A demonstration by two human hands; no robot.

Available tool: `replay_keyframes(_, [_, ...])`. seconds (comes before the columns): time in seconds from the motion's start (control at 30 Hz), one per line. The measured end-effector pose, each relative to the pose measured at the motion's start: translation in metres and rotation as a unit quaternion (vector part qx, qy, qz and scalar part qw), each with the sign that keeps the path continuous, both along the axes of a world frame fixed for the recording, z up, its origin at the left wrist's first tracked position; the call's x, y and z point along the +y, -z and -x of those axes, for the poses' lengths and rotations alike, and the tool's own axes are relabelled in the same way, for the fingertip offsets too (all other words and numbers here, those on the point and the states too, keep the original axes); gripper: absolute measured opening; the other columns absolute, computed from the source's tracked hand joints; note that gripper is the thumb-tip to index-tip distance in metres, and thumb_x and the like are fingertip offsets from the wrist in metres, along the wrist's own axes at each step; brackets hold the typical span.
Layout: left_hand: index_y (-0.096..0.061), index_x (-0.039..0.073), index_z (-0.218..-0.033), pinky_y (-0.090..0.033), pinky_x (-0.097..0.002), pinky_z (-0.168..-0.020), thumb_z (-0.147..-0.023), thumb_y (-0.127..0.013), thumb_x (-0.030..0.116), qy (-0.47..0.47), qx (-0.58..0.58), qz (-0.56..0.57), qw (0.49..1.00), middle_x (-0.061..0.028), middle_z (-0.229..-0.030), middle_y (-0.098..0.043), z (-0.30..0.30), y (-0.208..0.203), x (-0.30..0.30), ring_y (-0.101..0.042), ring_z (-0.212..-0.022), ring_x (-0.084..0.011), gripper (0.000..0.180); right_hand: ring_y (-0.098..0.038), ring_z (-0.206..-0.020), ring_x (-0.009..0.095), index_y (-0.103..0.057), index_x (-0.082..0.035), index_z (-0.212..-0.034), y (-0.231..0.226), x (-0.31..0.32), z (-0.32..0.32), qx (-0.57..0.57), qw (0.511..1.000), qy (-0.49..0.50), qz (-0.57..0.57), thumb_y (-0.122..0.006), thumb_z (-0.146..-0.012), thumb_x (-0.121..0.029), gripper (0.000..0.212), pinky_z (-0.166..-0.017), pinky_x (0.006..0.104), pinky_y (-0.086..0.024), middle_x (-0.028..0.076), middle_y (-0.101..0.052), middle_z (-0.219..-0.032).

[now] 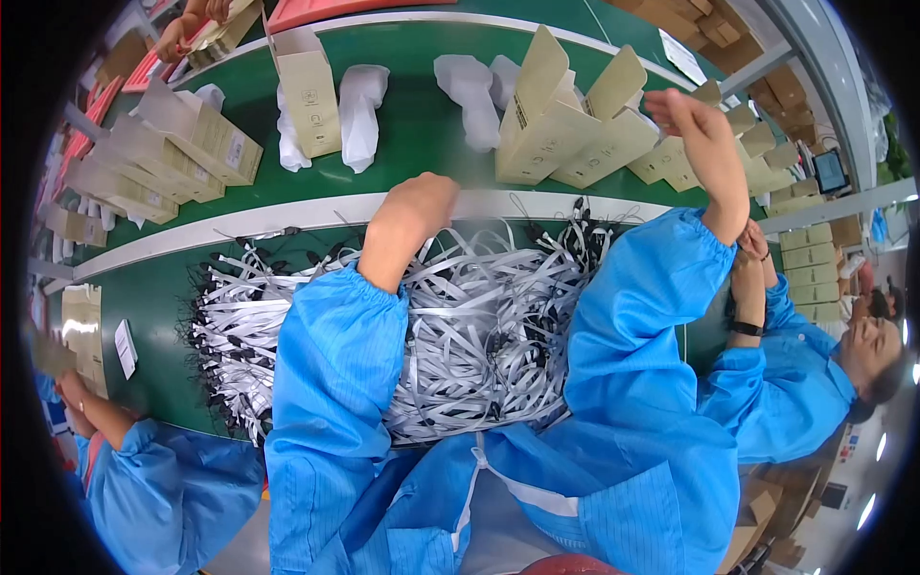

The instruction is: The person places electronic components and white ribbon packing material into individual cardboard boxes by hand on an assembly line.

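Okay, hands apart: left hand (417, 225) curls down over the far edge of the pile of white straps (479, 355), near the white rail (316, 214), grip hidden, can't tell if it holds anything; right hand (698, 125) is up, fingers loosely spread, just beside the flap (613, 81) of an open carton (604, 149). Straps lie tangled on the green desk (163, 326), right in front of the person. Judging the handling: best to tease one strap out slowly so the dark cords (583, 230) don't snag, and reach past flaps without bending them. Containers: beige cartons (541, 129) stand upright beyond the rail, flaps raised, insides mostly hidden; white-wrapped pieces (364, 115) sit outside, contents not visible.
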State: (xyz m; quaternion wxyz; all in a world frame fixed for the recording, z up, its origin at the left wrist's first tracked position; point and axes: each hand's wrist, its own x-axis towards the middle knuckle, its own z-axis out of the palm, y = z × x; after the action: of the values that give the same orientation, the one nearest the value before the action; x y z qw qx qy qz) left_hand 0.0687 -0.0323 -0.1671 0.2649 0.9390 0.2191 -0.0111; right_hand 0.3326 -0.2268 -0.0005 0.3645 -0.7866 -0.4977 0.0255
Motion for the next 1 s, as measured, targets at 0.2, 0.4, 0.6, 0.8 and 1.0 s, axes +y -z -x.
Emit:
replay_keyframes(0.2, [-0.058, 0.004, -0.08, -0.047, -0.0406, -0.065, -0.072, -0.078, 0.007, -0.006, -0.005, 0.005, 1.0, -0.0121, -0.078, -0.065, 0.003, 0.004, 0.001, -0.063, -0.076, -0.0316, 0.022, -0.063, -0.077, 0.01, -0.069, -0.003, -0.115, -0.007, -0.02, 0.01, -0.014, 0.999, 0.017, 0.032, -0.066, -0.091, -0.011, 0.025, -0.068, 0.0245, -0.049, 0.002, -0.07, -0.084])
replay_keyframes(0.4, [-0.058, 0.004, -0.081, -0.048, -0.0411, -0.065, -0.071, -0.078, 0.006, -0.011, -0.001, 0.023, 1.0, -0.0123, -0.079, -0.065, 0.002, 0.005, 0.001, -0.063, -0.076, -0.0315, 0.022, -0.063, -0.074, 0.01, -0.072, -0.003, -0.107, -0.004, -0.019, -0.012, -0.023, 0.998, 0.048, 0.016, -0.069, -0.089, -0.012, 0.02, -0.066, 0.0253, -0.05, 0.002, -0.071, -0.084])
replay_keyframes(0.6, [-0.056, 0.002, -0.081, -0.047, -0.0406, -0.063, -0.073, -0.075, 0.004, -0.002, -0.003, 0.008, 1.0, -0.0133, -0.077, -0.064, 0.006, -0.007, -0.001, -0.063, -0.073, -0.0315, 0.02, -0.065, -0.076, 0.012, -0.075, -0.003, -0.102, 0.005, -0.016, -0.012, -0.052, 0.997, -0.017, 0.047, -0.067, -0.091, -0.013, 0.017, -0.068, 0.0245, -0.051, 0.003, -0.072, -0.085])
replay_keyframes(0.8, [-0.063, 0.0, -0.095, -0.046, -0.034, -0.058, -0.082, -0.066, 0.0, 0.047, -0.245, 0.028, 0.968, -0.013, -0.07, -0.062, 0.027, -0.091, -0.006, -0.063, -0.066, -0.0215, 0.013, -0.067, -0.096, 0.017, -0.066, 0.002, -0.118, -0.039, -0.025, 0.067, 0.021, 0.98, -0.049, -0.193, -0.058, -0.099, -0.025, 0.035, -0.085, 0.0295, -0.053, 0.012, -0.071, -0.103])
replay_keyframes(1.0, [-0.068, -0.003, -0.102, -0.054, -0.0254, -0.066, -0.09, -0.059, -0.003, -0.015, -0.479, 0.046, 0.877, -0.0111, -0.086, -0.07, 0.048, -0.148, -0.041, -0.067, -0.076, -0.0153, 0.014, -0.06, -0.109, 0.02, -0.051, -0.002, -0.135, 0.017, 0.063, 0.16, 0.202, 0.901, -0.363, -0.126, -0.059, -0.099, -0.027, 0.045, -0.096, 0.0324, -0.047, 0.015, -0.062, -0.114])
